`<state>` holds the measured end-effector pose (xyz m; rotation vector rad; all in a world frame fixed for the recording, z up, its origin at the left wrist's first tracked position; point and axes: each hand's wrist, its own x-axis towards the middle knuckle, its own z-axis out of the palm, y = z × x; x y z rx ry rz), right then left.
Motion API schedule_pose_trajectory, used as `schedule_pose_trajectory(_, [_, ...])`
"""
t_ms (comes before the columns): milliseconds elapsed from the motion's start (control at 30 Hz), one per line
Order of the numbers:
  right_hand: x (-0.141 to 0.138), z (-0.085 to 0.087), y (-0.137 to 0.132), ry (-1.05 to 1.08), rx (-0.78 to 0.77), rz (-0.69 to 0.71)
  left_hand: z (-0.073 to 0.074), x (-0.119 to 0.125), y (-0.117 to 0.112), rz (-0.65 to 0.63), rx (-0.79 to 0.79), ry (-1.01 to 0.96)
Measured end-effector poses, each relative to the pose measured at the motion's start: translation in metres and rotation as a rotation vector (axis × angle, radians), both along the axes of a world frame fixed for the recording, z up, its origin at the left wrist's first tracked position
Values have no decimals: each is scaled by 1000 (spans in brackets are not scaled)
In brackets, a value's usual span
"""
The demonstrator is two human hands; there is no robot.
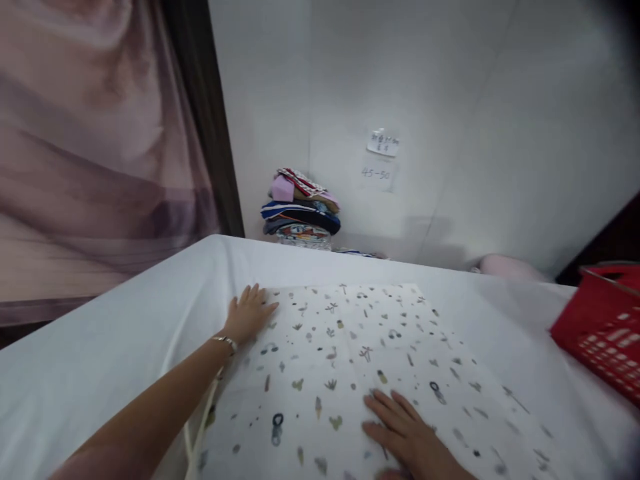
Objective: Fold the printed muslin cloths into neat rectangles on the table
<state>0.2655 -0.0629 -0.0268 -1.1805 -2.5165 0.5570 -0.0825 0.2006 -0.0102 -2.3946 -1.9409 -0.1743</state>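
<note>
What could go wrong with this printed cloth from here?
The bracelet by the left hand sits close to the printed cloth, so it might snag the fabric. With the left hand at the far left corner and the right hand on the near part, uneven pressure could pucker the cloth between them.

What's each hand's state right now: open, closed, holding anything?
Left hand: open, at the far left corner of the printed cloth, holding nothing visible.
Right hand: open, on the cloth's nearer part, holding nothing visible.
</note>
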Motion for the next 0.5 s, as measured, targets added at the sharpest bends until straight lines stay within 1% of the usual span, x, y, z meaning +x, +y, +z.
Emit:
schedule_pose_trajectory(67, [4, 15, 1, 85, -107, -11, 0, 1, -4, -57, 48, 24])
schedule_pose_trajectory(133, [13, 30, 10, 165, -205, -116, -2, 0, -8, -48, 32, 6])
schedule_pose_trajectory(167, [20, 36, 20, 187, -228, -207, -4, -2, -8, -15, 20, -16])
schedule_pose_trajectory(200, [30, 42, 33, 192, -219, -299, -4, -3, -7, 11, 13, -40])
schedule_pose_trajectory(233, [43, 46, 50, 164, -186, -381, -4, -5, -5, 24, 9, -64])
schedule_pose_trajectory(267, [57, 48, 69, 124, -145, -493, -2, -6, -2, 32, 9, -87])
schedule_pose_trajectory(333, [89, 50, 111, 25, -92, -791, 4, -9, 7, 88, 14, -128])
schedule_pose_trajectory(367, [106, 49, 131, -19, -111, -964, 8, -10, 12, 148, -3, -151])
schedule_pose_trajectory(433, [135, 45, 166, -48, -136, -1115, 15, -11, 23, 300, -54, -206])
schedule_pose_trajectory(500, [157, 42, 191, -65, -179, -1204, 18, -15, 35, 423, -103, -272])
